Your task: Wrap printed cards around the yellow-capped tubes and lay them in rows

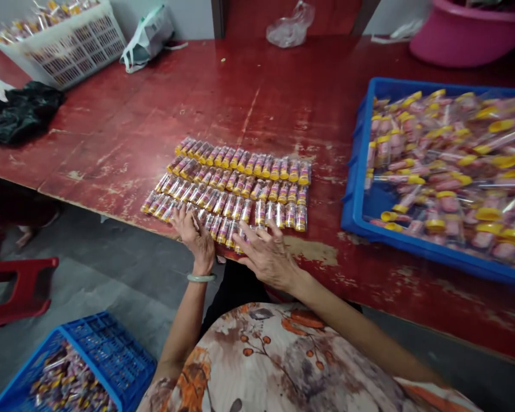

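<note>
Both hands sit apart and flat, neither clamped: I log the left hand (193, 240) and right hand (266, 257) touching the near end of the tight rows of yellow-capped plastic tubes (240, 189), which lie on the worn red table (111, 126). A blue tray (356, 171) holding more tubes stands to the right.

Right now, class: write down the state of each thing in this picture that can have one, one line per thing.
left hand: open, fingers resting on the tubes
right hand: open, fingers spread over the tubes
clear yellow-capped plastic tubes: lying side by side in rows
chipped red-painted table: paint worn away in patches
blue plastic tray: heaped with loose tubes
</note>
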### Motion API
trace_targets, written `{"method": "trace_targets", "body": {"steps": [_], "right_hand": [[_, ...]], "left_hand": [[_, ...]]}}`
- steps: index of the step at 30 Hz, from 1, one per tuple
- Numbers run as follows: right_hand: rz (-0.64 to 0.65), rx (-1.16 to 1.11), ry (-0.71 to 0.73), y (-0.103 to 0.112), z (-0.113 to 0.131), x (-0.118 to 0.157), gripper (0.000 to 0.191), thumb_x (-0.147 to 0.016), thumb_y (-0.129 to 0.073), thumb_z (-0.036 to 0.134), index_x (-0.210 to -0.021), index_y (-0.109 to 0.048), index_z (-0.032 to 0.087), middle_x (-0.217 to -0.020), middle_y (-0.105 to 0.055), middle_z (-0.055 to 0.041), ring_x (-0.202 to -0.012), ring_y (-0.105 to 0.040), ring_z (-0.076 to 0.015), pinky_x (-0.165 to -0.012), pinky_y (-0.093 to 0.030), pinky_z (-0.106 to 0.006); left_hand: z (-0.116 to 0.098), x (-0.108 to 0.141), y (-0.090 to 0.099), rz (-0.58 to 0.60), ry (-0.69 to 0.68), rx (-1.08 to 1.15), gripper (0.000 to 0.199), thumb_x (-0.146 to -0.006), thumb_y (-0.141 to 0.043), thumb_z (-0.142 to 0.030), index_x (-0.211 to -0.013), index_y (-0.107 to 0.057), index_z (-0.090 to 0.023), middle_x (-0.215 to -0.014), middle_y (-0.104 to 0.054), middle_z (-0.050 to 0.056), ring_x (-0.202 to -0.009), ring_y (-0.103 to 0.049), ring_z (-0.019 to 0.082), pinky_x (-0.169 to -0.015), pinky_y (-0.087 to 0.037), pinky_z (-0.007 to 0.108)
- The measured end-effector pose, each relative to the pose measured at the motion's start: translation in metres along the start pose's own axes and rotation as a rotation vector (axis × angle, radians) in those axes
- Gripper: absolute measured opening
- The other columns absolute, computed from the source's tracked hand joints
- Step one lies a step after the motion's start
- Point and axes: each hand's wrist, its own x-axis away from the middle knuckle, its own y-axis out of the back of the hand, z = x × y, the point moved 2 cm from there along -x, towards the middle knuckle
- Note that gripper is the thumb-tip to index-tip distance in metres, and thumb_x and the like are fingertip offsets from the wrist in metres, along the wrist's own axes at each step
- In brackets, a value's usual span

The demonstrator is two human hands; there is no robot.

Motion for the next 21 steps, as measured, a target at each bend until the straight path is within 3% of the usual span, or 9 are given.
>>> {"method": "trace_targets", "body": {"steps": [6,13,17,19,21], "right_hand": [[0.047,-0.3,-0.217,-0.027,-0.002,-0.01,0.062,-0.089,-0.05,0.038,-0.147,-0.028,0.044,-0.153,-0.035,0.007,-0.121,-0.048,-0.0317,-0.115,-0.023,-0.059],[0.112,-0.176,-0.234,-0.021,0.005,-0.018,0.054,-0.093,-0.042,0.04,-0.146,-0.036,0.032,-0.155,-0.034,-0.0023,-0.123,-0.049,-0.0319,-0.116,-0.024,-0.059],[0.086,-0.104,-0.142,0.003,0.001,-0.02,0.055,-0.087,-0.052,0.052,-0.137,-0.049,0.03,-0.152,-0.038,-0.0034,-0.122,-0.052,-0.0281,-0.115,-0.032,-0.047],[0.045,-0.066,-0.084,0.027,-0.019,-0.014,0.051,-0.087,-0.053,0.05,-0.131,-0.056,0.023,-0.149,-0.042,-0.009,-0.122,-0.052,-0.0282,-0.11,-0.036,-0.045],[-0.012,0.005,-0.145,0.056,-0.055,0.001,0.039,-0.092,-0.048,0.037,-0.123,-0.061,0.018,-0.141,-0.052,-0.0124,-0.12,-0.053,-0.0275,-0.104,-0.04,-0.046]], "left_hand": [[0.001,-0.004,-0.005,0.126,-0.049,-0.079,0.026,-0.091,-0.036,-0.017,-0.101,-0.059,-0.018,-0.129,-0.06,0.018,-0.137,-0.039,0.027,-0.115,-0.016,0.058],[0.003,-0.005,-0.004,0.176,-0.033,-0.094,0.028,-0.087,-0.039,-0.014,-0.107,-0.058,-0.017,-0.13,-0.058,0.019,-0.138,-0.037,0.031,-0.113,-0.014,0.063],[-0.01,-0.007,0.01,0.023,-0.004,0.045,0.021,-0.091,-0.044,-0.023,-0.101,-0.061,-0.018,-0.127,-0.059,0.017,-0.132,-0.044,0.03,-0.111,-0.026,0.056],[-0.025,-0.005,0.023,-0.054,0.077,0.177,0.023,-0.093,-0.046,-0.03,-0.102,-0.063,-0.018,-0.123,-0.061,0.015,-0.123,-0.051,0.027,-0.105,-0.036,0.048],[-0.043,0.002,0.035,0.021,0.241,0.389,0.025,-0.094,-0.048,-0.037,-0.099,-0.064,-0.019,-0.101,-0.065,0.008,-0.093,-0.062,0.019,-0.088,-0.047,0.036]]}}
